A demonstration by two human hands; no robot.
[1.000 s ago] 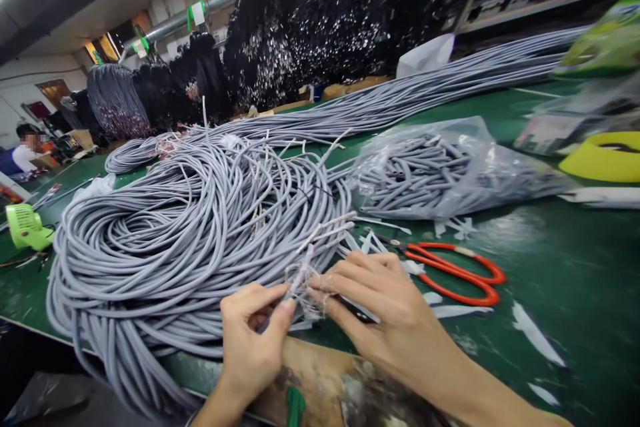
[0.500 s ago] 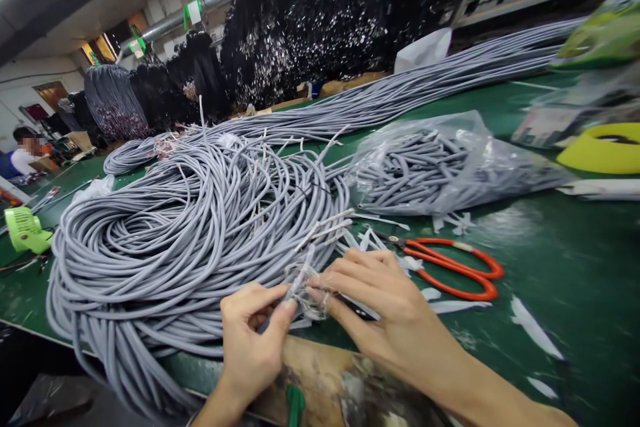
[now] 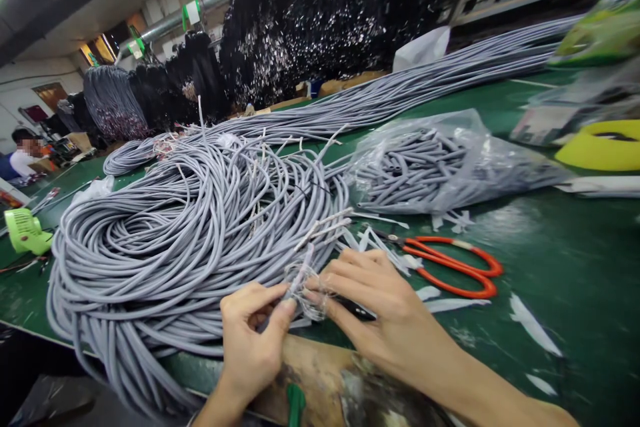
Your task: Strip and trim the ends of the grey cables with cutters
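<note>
Between thumb and forefinger, my left hand [image 3: 254,333] pinches the end of a grey cable [image 3: 303,267], its stripped tip pointing up and away. Fine silvery strands [image 3: 314,300] fan out around that tip. My right hand [image 3: 383,300] has thumb and fingertips closed on these strands at the right side of the cable. A dark tool [image 3: 361,310] shows partly under the right hand; its kind is hidden. Just beyond both hands lies a large coil of grey cables [image 3: 150,233] with several pale stripped ends.
Orange-handled scissors [image 3: 460,267] lie right of my hands among white scraps [image 3: 534,323]. Behind them sits a clear bag of grey tube pieces [image 3: 425,167]. A worn wooden board [image 3: 310,367] is at the near edge. A green fan [image 3: 26,230] and a person [image 3: 25,157] are at left.
Both hands keep almost the same place and grip. The loose strands have shifted slightly around the cable tip, and the view has moved a little.
</note>
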